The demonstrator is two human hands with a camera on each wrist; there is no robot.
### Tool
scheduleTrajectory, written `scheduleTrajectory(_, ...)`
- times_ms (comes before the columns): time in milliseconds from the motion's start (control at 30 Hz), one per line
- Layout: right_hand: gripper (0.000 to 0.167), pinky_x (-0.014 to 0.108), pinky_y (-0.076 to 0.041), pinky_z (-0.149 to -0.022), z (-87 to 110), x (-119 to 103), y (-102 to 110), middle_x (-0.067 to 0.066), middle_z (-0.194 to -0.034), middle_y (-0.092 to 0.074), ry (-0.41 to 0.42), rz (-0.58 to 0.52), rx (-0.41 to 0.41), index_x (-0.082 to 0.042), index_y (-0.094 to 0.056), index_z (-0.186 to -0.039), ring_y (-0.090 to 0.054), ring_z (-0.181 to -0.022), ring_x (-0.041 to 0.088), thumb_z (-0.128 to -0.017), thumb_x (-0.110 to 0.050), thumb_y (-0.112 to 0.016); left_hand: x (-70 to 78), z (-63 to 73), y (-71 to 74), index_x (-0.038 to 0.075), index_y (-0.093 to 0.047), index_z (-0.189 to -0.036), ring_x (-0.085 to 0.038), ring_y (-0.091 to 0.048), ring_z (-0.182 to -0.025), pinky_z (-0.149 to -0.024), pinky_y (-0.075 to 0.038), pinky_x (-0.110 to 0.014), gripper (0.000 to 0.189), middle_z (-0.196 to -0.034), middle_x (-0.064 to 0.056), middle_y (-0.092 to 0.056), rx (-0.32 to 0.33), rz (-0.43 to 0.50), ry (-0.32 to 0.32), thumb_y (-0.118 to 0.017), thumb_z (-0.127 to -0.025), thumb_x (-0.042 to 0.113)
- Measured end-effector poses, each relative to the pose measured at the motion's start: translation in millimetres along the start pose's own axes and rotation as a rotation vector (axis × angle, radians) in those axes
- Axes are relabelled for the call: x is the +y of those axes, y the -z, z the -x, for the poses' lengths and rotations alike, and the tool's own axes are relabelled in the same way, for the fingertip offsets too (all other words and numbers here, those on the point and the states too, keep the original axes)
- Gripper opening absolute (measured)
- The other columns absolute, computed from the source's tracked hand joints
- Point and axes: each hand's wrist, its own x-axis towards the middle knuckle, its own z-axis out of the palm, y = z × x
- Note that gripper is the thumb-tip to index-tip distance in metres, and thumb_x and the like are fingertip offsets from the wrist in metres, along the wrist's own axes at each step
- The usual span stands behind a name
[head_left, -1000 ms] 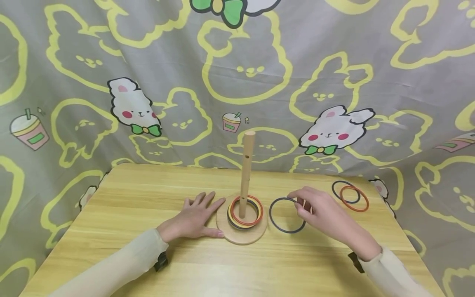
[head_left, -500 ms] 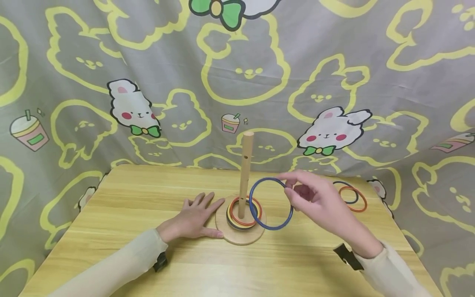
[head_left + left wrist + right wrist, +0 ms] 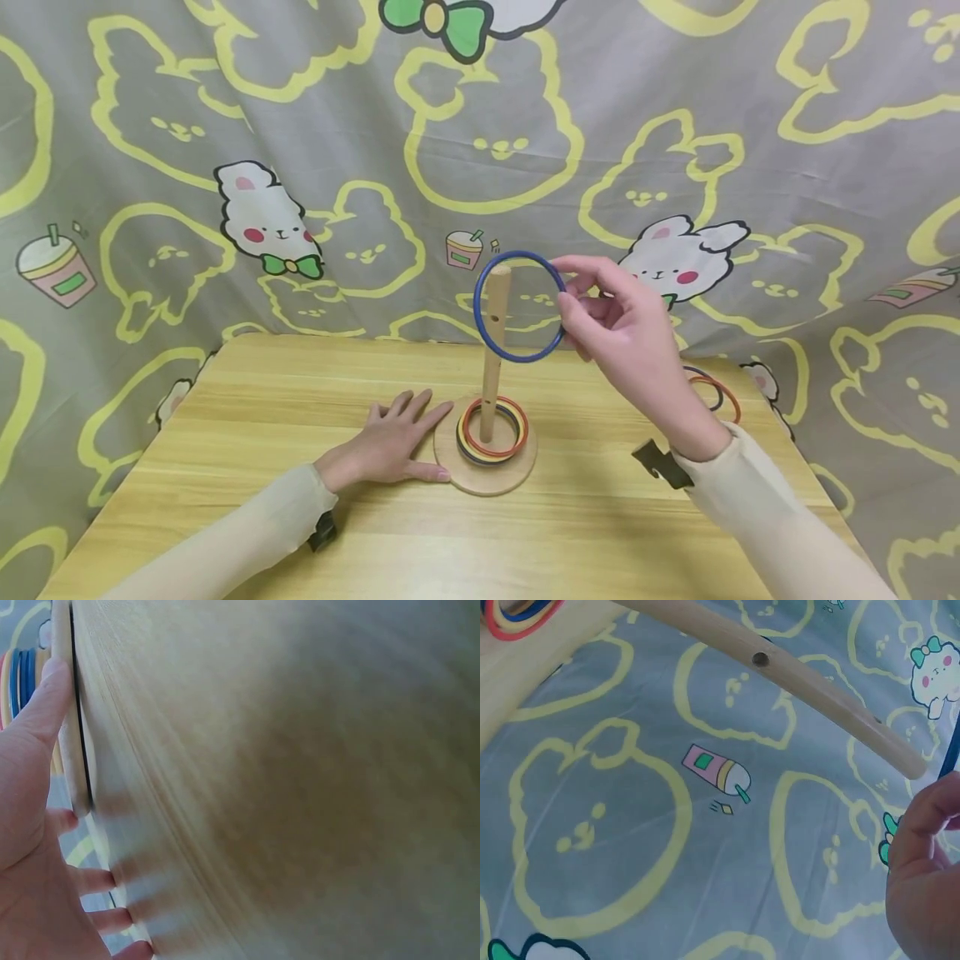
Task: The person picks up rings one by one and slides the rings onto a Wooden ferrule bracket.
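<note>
My right hand (image 3: 622, 333) pinches a blue ring (image 3: 525, 359) between thumb and fingers, lifted near the top of a wooden post (image 3: 492, 367). In the head view the post tip shows through the ring. In the right wrist view, a bit of the blue ring (image 3: 951, 754) shows past the post tip (image 3: 911, 766), apart from it. Red, yellow and dark rings (image 3: 491, 457) lie stacked around the post's foot on a round wooden base (image 3: 487, 482). My left hand (image 3: 390, 442) rests spread on the table, thumb and fingertips at the base's left edge.
At the back right of the wooden table (image 3: 300, 375), partly behind my right arm, lie a loose red ring (image 3: 738, 408) and a dark blue one (image 3: 697, 370). A patterned curtain (image 3: 360, 125) hangs just behind the table's back edge.
My right hand has lifted the blue ring off the table and moved it up and left to the post's top. The left hand stays in place.
</note>
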Motion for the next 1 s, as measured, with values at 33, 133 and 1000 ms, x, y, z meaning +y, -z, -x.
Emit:
scheduleTrajectory(33,0.033,0.028,-0.044,-0.049,-1.7,2,-1,0.017,-0.092,-0.060,-0.005,-0.001,0.005,-0.005,-0.074,-0.133,-0.056,-0.054,0.020,-0.103,0.006,-0.067,0.1,0.0,0.1,0.011,-0.035,-0.171,-0.060,-0.031,-0.151,-0.101,-0.035,-0.080,0.106,-0.170,-0.033,-0.030,0.000,0.003,-0.001,-0.074,-0.093,0.072)
scheduleTrajectory(133,0.035,0.028,-0.044,-0.050,-4.9,10,-4,0.017,-0.092,-0.060,-0.031,0.011,0.005,-0.005,-0.073,-0.135,-0.056,-0.054,0.021,-0.103,0.007,-0.066,0.2,-0.2,0.3,0.011,-0.035,-0.171,-0.060,-0.031,-0.151,-0.101,-0.034,-0.080,0.106,-0.170,-0.033,-0.030,0.001,0.013,-0.003,-0.074,-0.093,0.072)
scheduleTrajectory(1000,0.035,0.025,-0.043,-0.051,50.6,122,-44,0.005,-0.088,-0.062,-0.347,0.203,-0.261,-0.004,-0.073,-0.129,-0.060,-0.056,0.015,-0.097,0.007,-0.063,-1.4,-1.2,-2.6,0.014,-0.034,-0.172,-0.058,-0.030,-0.153,-0.102,-0.032,-0.084,0.108,-0.171,-0.030,-0.029,-0.014,0.005,0.020,-0.072,-0.092,0.076)
